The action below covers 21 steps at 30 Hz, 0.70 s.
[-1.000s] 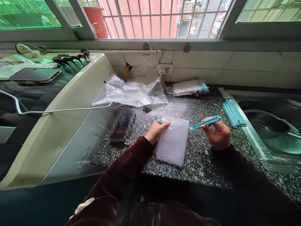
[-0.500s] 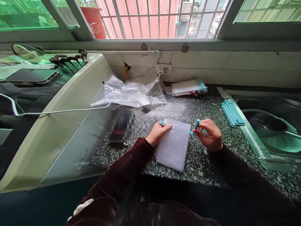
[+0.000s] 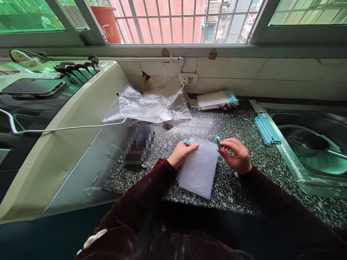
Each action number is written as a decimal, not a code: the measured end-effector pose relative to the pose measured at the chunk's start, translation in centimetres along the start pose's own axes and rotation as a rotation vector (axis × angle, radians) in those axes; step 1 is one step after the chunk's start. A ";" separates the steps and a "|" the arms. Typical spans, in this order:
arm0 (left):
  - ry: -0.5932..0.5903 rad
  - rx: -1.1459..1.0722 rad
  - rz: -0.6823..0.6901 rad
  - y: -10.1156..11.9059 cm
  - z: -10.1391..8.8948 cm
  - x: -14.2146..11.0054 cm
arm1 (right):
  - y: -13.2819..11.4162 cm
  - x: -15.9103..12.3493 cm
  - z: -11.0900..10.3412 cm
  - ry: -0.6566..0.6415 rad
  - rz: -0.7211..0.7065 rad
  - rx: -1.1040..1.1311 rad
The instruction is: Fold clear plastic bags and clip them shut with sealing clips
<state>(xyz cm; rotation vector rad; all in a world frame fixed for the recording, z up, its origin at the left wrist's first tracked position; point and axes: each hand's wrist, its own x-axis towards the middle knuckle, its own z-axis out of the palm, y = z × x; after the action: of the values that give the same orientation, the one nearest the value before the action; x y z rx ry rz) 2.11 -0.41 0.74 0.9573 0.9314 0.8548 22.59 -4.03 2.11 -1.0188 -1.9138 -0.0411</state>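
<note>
A folded stack of clear plastic bags (image 3: 199,173) lies over the counter's front part. With thumb on top, my left hand (image 3: 182,153) grips its upper left corner. A bit of light blue plastic (image 3: 186,142) shows by that hand's fingertips; how it is held is hidden. Between thumb and fingers my right hand (image 3: 237,155) pinches a light blue bag clip (image 3: 218,142), upright at the stack's right edge. Whether the clip touches the bags I cannot tell. More light blue clips (image 3: 267,130) lie beside the sink.
Against the back wall is a pile of clipped bags (image 3: 218,100). Crumpled plastic (image 3: 154,106) sits left of it. A white cable (image 3: 73,128) runs from the socket (image 3: 188,79) across the pale appliance (image 3: 89,119). At right, the sink (image 3: 287,115) holds a pan (image 3: 306,137).
My right hand has moved left with the clip, closer to the bags' right edge, and the clip now stands more upright. The left hand keeps its grip.
</note>
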 end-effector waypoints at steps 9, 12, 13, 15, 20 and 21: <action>-0.039 0.040 0.000 0.2 -0.1 -0.1 | -0.3 0.3 0.4 -0.005 -0.063 -0.028; -0.055 0.069 0.006 0.2 -0.3 0.0 | -0.4 0.3 0.5 -0.011 -0.096 -0.079; -0.063 0.076 0.009 0.2 -0.3 0.0 | -0.4 0.4 0.5 -0.014 -0.105 -0.095; -0.084 0.086 0.011 0.3 -0.3 0.0 | -0.5 0.4 0.6 -0.019 -0.116 -0.120; -0.124 0.189 0.047 0.5 -0.5 -0.1 | -0.8 0.5 0.7 -0.036 -0.120 -0.158; -0.121 0.240 0.061 0.6 -0.5 -0.1 | -0.8 0.5 0.8 -0.044 -0.120 -0.169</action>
<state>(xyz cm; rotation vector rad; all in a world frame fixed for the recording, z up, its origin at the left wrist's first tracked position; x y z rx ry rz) 1.47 -0.12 1.19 1.2366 0.9177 0.7375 21.41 -3.90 2.34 -1.0215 -2.0363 -0.2548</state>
